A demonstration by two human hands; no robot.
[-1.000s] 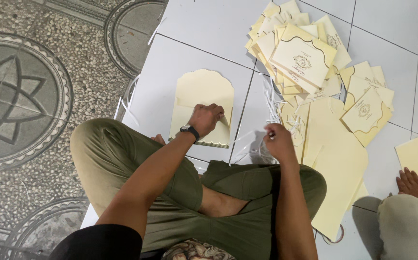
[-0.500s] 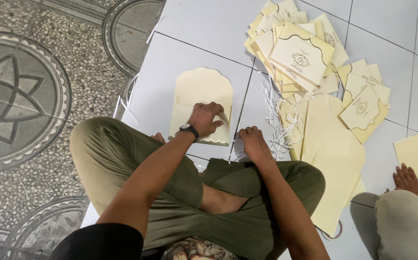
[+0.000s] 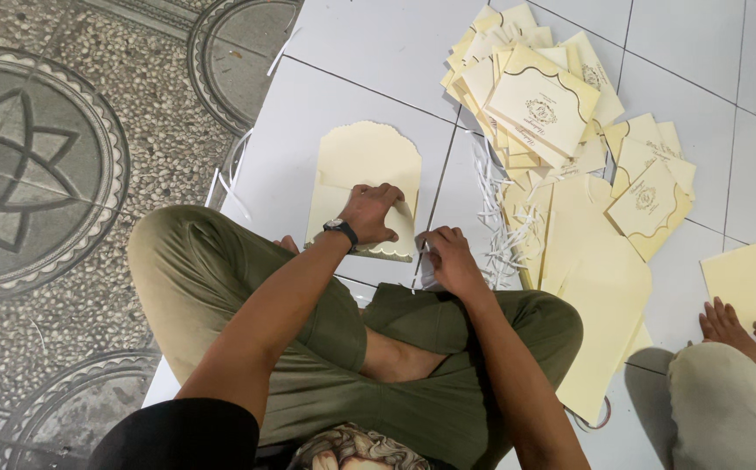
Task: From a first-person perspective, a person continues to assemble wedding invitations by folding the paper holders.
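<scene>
Cream envelope (image 3: pixel 362 170), smooth matte card with a scalloped open flap, lies flat on the white floor tile (image 3: pixel 369 52) at centre frame. Left hand (image 3: pixel 371 213), wrist bent, presses its curled fingers onto the lower edge. Right hand (image 3: pixel 449 259) rests just beside it, fingers loosely curled over thin white paper strips (image 3: pixel 500 231); what it grips is unclear.

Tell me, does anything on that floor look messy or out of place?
Yes: thin white paper strips lie scattered in a loose tangle between the cream envelope under the left hand and the sliding, uneven heap of finished envelopes. Nothing looks torn.
</scene>
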